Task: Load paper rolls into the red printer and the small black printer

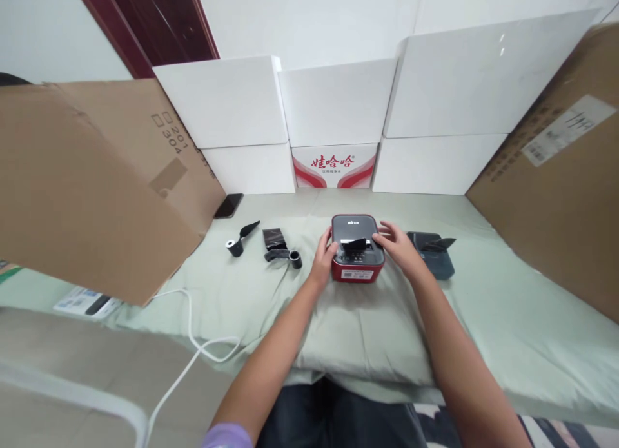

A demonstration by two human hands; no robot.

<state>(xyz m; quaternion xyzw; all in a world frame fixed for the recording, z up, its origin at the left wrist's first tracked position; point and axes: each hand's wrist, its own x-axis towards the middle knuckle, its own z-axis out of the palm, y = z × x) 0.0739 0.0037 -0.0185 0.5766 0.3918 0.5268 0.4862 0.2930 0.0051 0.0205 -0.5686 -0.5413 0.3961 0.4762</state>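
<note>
A small red and black receipt printer point(353, 231) sits upright on the green cloth, with a black strip point(356, 245) sticking out of the slot in its lid. My left hand point(323, 260) grips the printer's left side, thumb at the top edge. On the opposite side my right hand point(393, 242) holds the right edge, its thumb on the lid and its other fingers towards the back. To the right, partly behind my right forearm, stands a dark blue-grey printer point(439, 265) with a black strip rising from it. The lid of the red printer looks closed.
Left of my hands lie a white-cored black roll point(235, 247) and another black roll point(294, 260) with a loose strip. A phone point(229, 205) rests near the left cardboard point(106, 177). White boxes point(333, 106) line the back. A white cable point(191, 332) hangs over the front edge.
</note>
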